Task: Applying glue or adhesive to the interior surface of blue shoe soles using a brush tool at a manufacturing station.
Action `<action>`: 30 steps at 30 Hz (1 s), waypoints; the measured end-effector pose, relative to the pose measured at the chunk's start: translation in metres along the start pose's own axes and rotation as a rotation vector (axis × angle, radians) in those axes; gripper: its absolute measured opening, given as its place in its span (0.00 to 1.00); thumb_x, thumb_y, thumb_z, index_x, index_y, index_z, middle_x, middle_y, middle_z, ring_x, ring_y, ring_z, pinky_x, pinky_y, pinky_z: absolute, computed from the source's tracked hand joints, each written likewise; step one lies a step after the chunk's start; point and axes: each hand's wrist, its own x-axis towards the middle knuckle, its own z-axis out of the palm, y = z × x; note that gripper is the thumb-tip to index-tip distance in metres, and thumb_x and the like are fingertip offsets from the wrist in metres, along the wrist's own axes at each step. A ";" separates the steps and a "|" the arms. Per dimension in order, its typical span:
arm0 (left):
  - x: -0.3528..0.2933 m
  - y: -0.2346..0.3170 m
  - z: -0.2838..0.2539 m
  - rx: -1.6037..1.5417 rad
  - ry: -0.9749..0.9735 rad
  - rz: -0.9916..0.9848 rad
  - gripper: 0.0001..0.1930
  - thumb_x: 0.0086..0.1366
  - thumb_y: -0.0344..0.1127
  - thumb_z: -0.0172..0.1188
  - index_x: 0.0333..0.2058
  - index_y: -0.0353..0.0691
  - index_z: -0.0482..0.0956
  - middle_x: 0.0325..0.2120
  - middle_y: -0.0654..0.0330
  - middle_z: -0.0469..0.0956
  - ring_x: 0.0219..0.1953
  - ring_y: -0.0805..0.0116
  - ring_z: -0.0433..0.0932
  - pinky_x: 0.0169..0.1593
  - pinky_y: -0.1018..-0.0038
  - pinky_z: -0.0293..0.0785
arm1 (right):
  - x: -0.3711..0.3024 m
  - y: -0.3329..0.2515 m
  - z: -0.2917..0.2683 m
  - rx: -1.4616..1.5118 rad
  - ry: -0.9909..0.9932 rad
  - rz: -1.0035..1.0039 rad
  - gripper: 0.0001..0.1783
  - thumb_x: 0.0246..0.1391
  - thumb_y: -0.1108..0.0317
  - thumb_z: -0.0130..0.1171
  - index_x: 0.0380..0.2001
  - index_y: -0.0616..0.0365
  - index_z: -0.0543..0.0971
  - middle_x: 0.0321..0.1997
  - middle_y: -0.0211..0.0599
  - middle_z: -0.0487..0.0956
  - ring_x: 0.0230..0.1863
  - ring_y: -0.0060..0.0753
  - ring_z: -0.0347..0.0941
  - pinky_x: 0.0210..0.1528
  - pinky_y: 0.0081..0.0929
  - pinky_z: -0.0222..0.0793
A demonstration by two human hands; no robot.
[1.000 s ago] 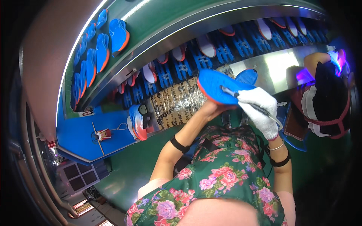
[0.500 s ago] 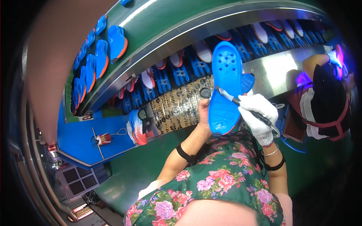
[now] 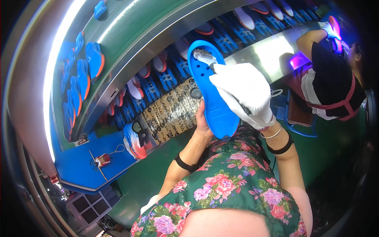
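Brush (image 3: 205,57) has travelled since half a second ago: then at the mid-edge of the blue sole (image 3: 216,100), now up at its holed end. Sole itself has swung, its top now leaning toward the left of the frame; the whole scene has slid somewhat leftward too.

Head view. Blue sole lies at frame centre, upper end near the top middle, lower end just above the floral apron (image 3: 227,181). Bare left hand (image 3: 203,122) holds it by the lower left edge, thumb along the rim, remaining fingers mostly hidden behind. Right hand (image 3: 242,93), in a white knit glove, is closed around the brush; handle largely covered by the glove, bristles against the sole among the small holes.

Left of the sole, a dark round pot (image 3: 195,93) on a film-wrapped cardboard panel (image 3: 167,112). Farther left, a white, blue and orange shoe (image 3: 135,141) beside a blue board (image 3: 79,172). Upper left: blue soles with orange edges (image 3: 82,79) on a green surface. Row of blue racks (image 3: 167,79) runs toward the upper right. At right, a co-worker (image 3: 335,77) in dark clothing, gloved hand at a sole lit pink-violet.
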 end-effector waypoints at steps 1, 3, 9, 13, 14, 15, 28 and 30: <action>-0.001 0.001 0.000 -0.036 -0.044 -0.020 0.47 0.64 0.68 0.59 0.73 0.46 0.56 0.69 0.52 0.65 0.68 0.48 0.66 0.71 0.46 0.61 | -0.001 -0.002 0.000 -0.001 -0.001 -0.001 0.20 0.47 0.76 0.68 0.46 0.58 0.86 0.49 0.44 0.86 0.48 0.44 0.83 0.50 0.38 0.77; -0.003 0.001 0.001 -0.071 -0.088 -0.034 0.45 0.65 0.64 0.60 0.72 0.44 0.58 0.67 0.52 0.67 0.67 0.50 0.68 0.70 0.48 0.64 | -0.006 -0.008 0.003 -0.038 -0.045 0.015 0.20 0.46 0.75 0.68 0.47 0.57 0.86 0.50 0.43 0.86 0.48 0.43 0.82 0.50 0.38 0.77; 0.000 0.004 0.007 -0.089 -0.032 0.046 0.45 0.67 0.69 0.53 0.72 0.45 0.57 0.68 0.52 0.65 0.68 0.50 0.67 0.70 0.48 0.63 | -0.015 -0.017 0.009 0.307 -0.003 0.258 0.12 0.45 0.79 0.71 0.37 0.59 0.87 0.41 0.41 0.87 0.41 0.38 0.83 0.43 0.30 0.78; 0.008 0.008 -0.014 -0.190 -0.136 0.023 0.44 0.68 0.70 0.50 0.71 0.44 0.59 0.67 0.51 0.67 0.67 0.50 0.68 0.70 0.49 0.64 | -0.024 -0.011 0.015 0.333 0.154 0.372 0.14 0.45 0.80 0.70 0.39 0.58 0.87 0.43 0.43 0.86 0.42 0.40 0.83 0.45 0.33 0.79; 0.009 0.011 -0.004 -0.120 -0.094 0.023 0.45 0.68 0.70 0.50 0.72 0.43 0.58 0.67 0.49 0.66 0.67 0.50 0.68 0.70 0.49 0.63 | -0.024 -0.011 0.016 0.223 0.090 0.237 0.15 0.45 0.79 0.70 0.40 0.58 0.87 0.44 0.44 0.86 0.42 0.40 0.83 0.46 0.34 0.79; 0.009 0.015 0.006 -0.051 -0.052 0.021 0.46 0.68 0.71 0.50 0.72 0.42 0.58 0.68 0.48 0.66 0.68 0.49 0.67 0.70 0.49 0.62 | -0.023 -0.014 0.017 0.113 0.027 0.102 0.15 0.45 0.78 0.70 0.40 0.58 0.87 0.44 0.44 0.86 0.42 0.41 0.83 0.46 0.35 0.79; 0.034 0.032 0.014 -0.291 -0.219 0.069 0.54 0.61 0.78 0.52 0.70 0.39 0.58 0.64 0.47 0.69 0.64 0.39 0.70 0.66 0.41 0.67 | -0.041 -0.021 0.033 0.303 -0.018 0.173 0.14 0.47 0.75 0.71 0.41 0.57 0.88 0.42 0.41 0.87 0.42 0.42 0.83 0.47 0.36 0.78; 0.032 0.034 0.010 -0.296 -0.285 0.081 0.54 0.61 0.79 0.51 0.69 0.37 0.59 0.64 0.48 0.69 0.62 0.38 0.72 0.64 0.42 0.70 | -0.043 -0.023 0.028 0.565 -0.046 0.362 0.13 0.46 0.75 0.72 0.38 0.58 0.87 0.40 0.42 0.87 0.39 0.40 0.84 0.44 0.33 0.79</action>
